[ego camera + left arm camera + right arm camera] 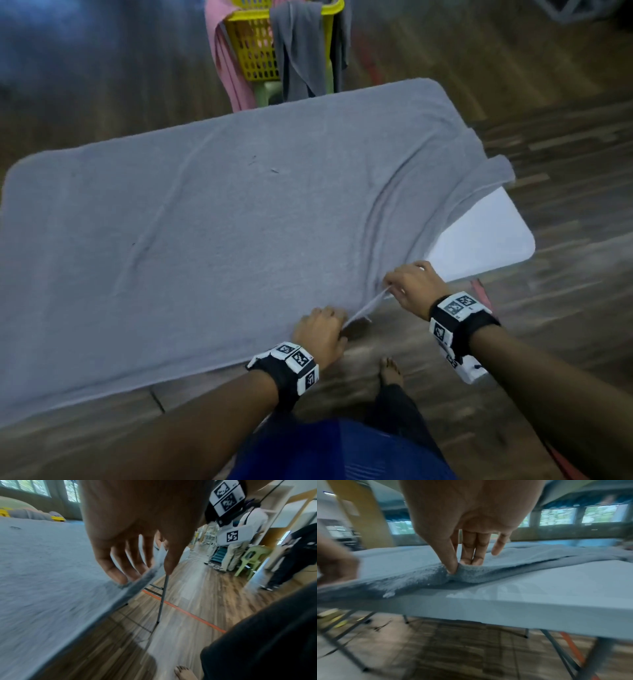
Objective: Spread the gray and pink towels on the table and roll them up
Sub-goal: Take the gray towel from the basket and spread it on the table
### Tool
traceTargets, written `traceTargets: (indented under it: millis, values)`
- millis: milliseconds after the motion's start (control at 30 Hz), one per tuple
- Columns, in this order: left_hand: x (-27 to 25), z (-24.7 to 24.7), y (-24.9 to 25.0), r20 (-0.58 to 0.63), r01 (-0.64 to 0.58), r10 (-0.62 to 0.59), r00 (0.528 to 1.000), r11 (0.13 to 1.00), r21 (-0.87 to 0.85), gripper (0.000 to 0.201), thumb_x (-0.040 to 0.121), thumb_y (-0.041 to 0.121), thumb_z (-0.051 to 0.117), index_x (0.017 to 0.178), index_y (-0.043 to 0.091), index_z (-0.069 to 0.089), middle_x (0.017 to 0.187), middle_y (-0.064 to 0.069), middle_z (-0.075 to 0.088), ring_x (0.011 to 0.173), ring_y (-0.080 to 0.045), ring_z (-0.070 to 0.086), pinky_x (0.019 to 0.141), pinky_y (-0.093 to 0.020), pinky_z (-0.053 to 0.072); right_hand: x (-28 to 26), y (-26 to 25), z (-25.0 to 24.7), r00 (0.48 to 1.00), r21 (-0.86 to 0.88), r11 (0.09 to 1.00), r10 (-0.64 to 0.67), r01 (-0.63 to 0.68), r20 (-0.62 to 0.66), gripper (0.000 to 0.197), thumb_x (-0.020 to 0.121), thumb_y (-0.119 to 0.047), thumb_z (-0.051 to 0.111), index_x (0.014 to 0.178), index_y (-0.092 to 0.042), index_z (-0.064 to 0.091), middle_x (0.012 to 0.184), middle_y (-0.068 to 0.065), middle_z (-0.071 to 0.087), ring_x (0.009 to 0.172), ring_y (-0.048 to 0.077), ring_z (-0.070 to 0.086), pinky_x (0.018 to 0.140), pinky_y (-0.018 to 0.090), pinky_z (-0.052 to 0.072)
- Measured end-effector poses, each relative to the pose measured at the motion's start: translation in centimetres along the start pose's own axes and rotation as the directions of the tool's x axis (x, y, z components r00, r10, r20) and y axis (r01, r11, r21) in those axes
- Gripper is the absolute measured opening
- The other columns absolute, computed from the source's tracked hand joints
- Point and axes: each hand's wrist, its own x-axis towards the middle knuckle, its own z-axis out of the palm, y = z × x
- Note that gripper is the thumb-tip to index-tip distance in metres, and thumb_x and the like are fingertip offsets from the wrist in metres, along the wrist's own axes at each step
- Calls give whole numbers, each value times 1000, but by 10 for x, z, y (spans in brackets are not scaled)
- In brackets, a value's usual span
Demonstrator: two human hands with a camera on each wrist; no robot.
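Observation:
A large gray towel point(222, 212) lies spread over most of the white table point(486, 236), with folds and a loose flap at its right end. My left hand point(322, 329) pinches the towel's near edge point(145, 577) between thumb and fingers. My right hand point(411, 284) pinches the same edge point(462, 573) a little further right, thumb against fingers, lifting it slightly off the table point(556, 588). A pink towel point(222, 58) and another gray towel point(298, 51) hang over a yellow basket behind the table.
The yellow basket point(253, 44) stands on a green stool past the table's far edge. Wooden floor with an orange tape line point(185, 612) surrounds the table. My bare foot point(390, 370) is near the table. Other people and a green chair point(250, 559) stand off to the right.

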Motion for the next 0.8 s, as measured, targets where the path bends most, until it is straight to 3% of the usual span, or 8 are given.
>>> traceTargets:
  millis: [133,267,333,400,467,533,667,800]
  values:
    - [28,1,58,-198,86,-89,976,996,-23,44,82,38,62,117,19,44,117,-5,48,108,-27,45,82,-40,40,-8,22,-3,970,85,969,-237,232,57,13,76,-11,57,86,-12,65,77,10,59,71,34,59,65,39,47]
    - [51,-6,99,-209,188,-205,956,977,-97,27,86,16,55,112,16,51,114,-7,53,104,-31,51,81,-40,39,-19,43,-13,936,84,938,-343,337,77,17,74,-5,62,90,-8,67,81,13,60,74,34,58,65,41,48]
    - [56,-10,105,-199,214,-243,949,964,-159,20,85,8,50,103,13,55,107,-11,57,96,-36,56,75,-40,42,-12,64,-17,947,6,949,-316,316,63,23,68,-6,68,89,-14,67,83,10,61,77,32,61,69,39,47]
    - [55,-9,105,-178,225,-254,951,959,-169,16,82,7,51,98,11,56,102,-12,57,90,-37,56,70,-39,42,-4,90,-23,980,-60,978,-197,199,38,22,67,-7,68,86,-17,68,85,7,62,83,30,61,78,39,43]
    - [52,-3,104,-146,242,-262,954,960,-143,14,82,9,51,96,12,55,100,-10,57,90,-35,57,67,-36,40,-3,113,-28,992,-64,990,-124,122,-14,19,65,-7,72,79,-20,69,79,3,62,78,28,62,79,39,43]
    - [52,2,106,-153,248,-266,952,961,-123,17,83,14,54,100,14,53,103,-8,55,94,-31,55,70,-36,40,-11,126,-29,989,-70,987,-145,145,-7,18,64,-8,74,76,-20,69,74,2,60,72,28,62,74,38,45]
    - [81,2,127,-195,143,-159,968,985,-93,40,82,30,64,116,19,48,115,-4,50,105,-25,47,83,-39,43,-27,135,-21,975,44,975,-219,217,49,15,71,-5,66,83,-13,71,77,8,61,73,34,60,66,40,48]
    - [110,-6,148,-71,124,-132,989,987,-105,28,84,17,57,112,15,56,113,-11,56,104,-34,54,82,-43,47,-24,146,-28,976,32,977,-213,212,39,19,73,-2,65,88,-12,71,82,10,61,76,35,60,67,40,49]
